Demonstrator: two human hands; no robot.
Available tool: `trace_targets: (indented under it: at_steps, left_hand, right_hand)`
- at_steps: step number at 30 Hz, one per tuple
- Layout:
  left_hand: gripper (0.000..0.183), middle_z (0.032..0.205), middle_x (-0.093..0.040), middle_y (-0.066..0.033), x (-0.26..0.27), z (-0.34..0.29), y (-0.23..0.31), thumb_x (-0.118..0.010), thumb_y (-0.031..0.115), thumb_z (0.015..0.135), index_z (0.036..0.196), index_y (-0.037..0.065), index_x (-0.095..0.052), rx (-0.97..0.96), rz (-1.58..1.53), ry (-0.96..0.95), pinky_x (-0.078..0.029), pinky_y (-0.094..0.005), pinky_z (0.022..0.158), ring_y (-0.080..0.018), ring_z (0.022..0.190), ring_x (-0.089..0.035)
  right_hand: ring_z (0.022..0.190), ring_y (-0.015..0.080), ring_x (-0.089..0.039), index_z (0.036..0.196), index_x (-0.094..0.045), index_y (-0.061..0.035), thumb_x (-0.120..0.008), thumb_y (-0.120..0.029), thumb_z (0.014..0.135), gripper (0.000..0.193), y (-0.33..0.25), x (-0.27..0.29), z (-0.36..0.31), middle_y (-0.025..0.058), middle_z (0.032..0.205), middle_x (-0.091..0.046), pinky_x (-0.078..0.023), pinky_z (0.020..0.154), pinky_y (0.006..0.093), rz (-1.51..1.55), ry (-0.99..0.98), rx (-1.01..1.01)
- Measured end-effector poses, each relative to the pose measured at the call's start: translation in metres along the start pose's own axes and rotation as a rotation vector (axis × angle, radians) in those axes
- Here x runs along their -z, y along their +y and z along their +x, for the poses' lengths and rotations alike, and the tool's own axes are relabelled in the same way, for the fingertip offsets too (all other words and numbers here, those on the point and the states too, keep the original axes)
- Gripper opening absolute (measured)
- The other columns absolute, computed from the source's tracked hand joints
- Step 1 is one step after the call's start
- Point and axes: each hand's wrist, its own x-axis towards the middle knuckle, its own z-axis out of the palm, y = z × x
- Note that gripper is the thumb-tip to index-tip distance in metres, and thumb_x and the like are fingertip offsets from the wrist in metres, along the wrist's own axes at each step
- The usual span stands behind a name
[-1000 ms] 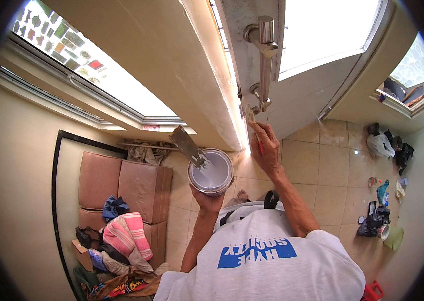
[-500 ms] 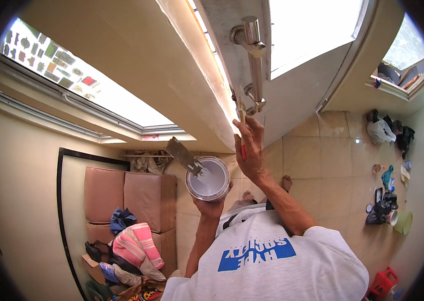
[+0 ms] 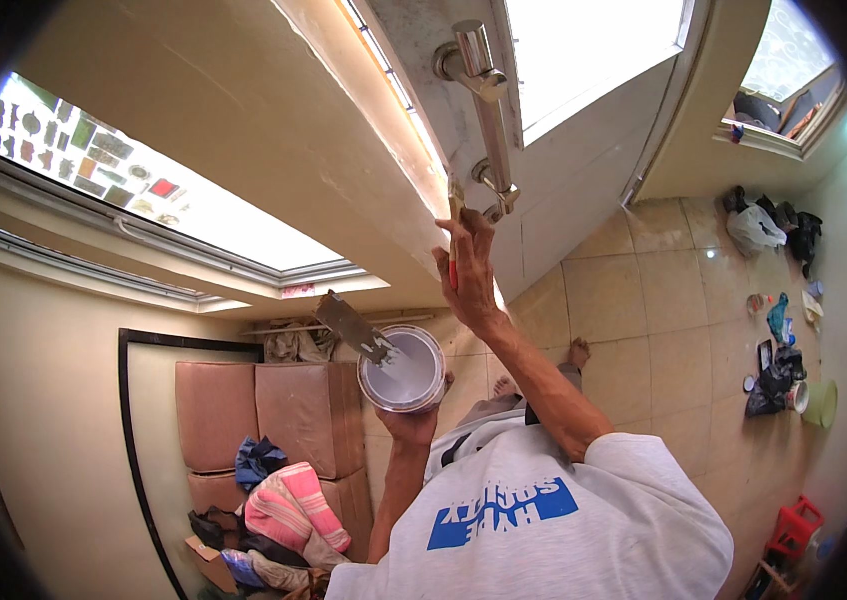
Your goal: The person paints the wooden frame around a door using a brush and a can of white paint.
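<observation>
My left hand (image 3: 410, 426) is closed around the lower side of a round white tub (image 3: 433, 399), held up with its open top facing me. White paint-like stuff coats the tub's inside. A flat, smeared grey-brown strip (image 3: 348, 322) leans out over its left rim. Higher up, the fingers of my right hand (image 3: 473, 275) grip a slim paintbrush (image 3: 455, 200) with a red handle end. Its tip is at the narrow bright gap beside the door edge, close to the lower mount of a shiny metal pull handle (image 3: 490, 130). Whether the bristles touch the edge I cannot tell.
The grey door (image 3: 573, 165) carries the pull handle. At left, brown cushioned seats (image 3: 308, 415) bear a pink striped cloth (image 3: 293, 505) and other clothes. Bags (image 3: 755, 228) and small items lie along the right wall on the tiled floor (image 3: 613, 300). A red plastic stool (image 3: 795, 525) stands lower right.
The view has shifted slightly, so the door and handle sit further left and higher. My right hand with the brush remains by the door edge; my left still holds the tub.
</observation>
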Motion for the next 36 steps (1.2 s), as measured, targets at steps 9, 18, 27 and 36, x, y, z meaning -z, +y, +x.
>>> trace_targets:
  at_steps: [9,18,27,36]
  left_hand:
    - [0.088,0.15,-0.043,-0.021,0.004,-0.004,0.009,-0.075,0.052,0.083,0.152,0.012,-0.037,-0.011,-0.001,-0.042,-0.037,-0.0592,0.11,-0.0399,0.14,-0.04]
    - [0.088,0.153,-0.04,-0.0213,-0.005,-0.002,0.01,-0.074,0.053,0.084,0.153,0.013,-0.037,0.001,-0.032,-0.011,-0.036,-0.061,0.111,-0.0406,0.142,-0.038]
    - [0.107,0.154,-0.038,-0.0199,0.002,0.001,0.01,-0.09,0.049,0.069,0.154,0.015,-0.035,-0.009,-0.011,-0.048,-0.037,-0.0613,0.111,-0.0407,0.143,-0.036]
    - [0.105,0.155,-0.036,-0.0207,0.008,0.004,0.008,-0.087,0.05,0.073,0.155,0.014,-0.032,0.003,-0.053,-0.071,-0.035,-0.0611,0.112,-0.0411,0.145,-0.035]
  right_hand:
    - [0.128,0.0415,-0.044,0.134,-0.05,-0.0095,-0.065,0.0,0.093,0.045,-0.004,0.008,0.0,0.0236,0.135,-0.039,-0.046,0.101,0.0482,-0.053,0.058,0.034]
    - [0.129,0.0441,-0.044,0.134,-0.049,-0.0096,-0.064,0.0,0.094,0.044,-0.01,0.011,-0.012,0.0253,0.136,-0.038,-0.051,0.096,0.0506,-0.041,0.006,0.046]
    - [0.128,0.0425,-0.046,0.133,-0.05,-0.0101,-0.062,0.001,0.094,0.042,-0.017,0.014,0.007,0.0244,0.134,-0.039,-0.05,0.098,0.0504,-0.008,0.011,0.051]
    - [0.125,0.0397,-0.048,0.135,-0.052,-0.011,-0.062,0.003,0.093,0.045,-0.032,0.011,0.034,0.0224,0.133,-0.042,-0.048,0.098,0.0471,-0.013,0.058,0.048]
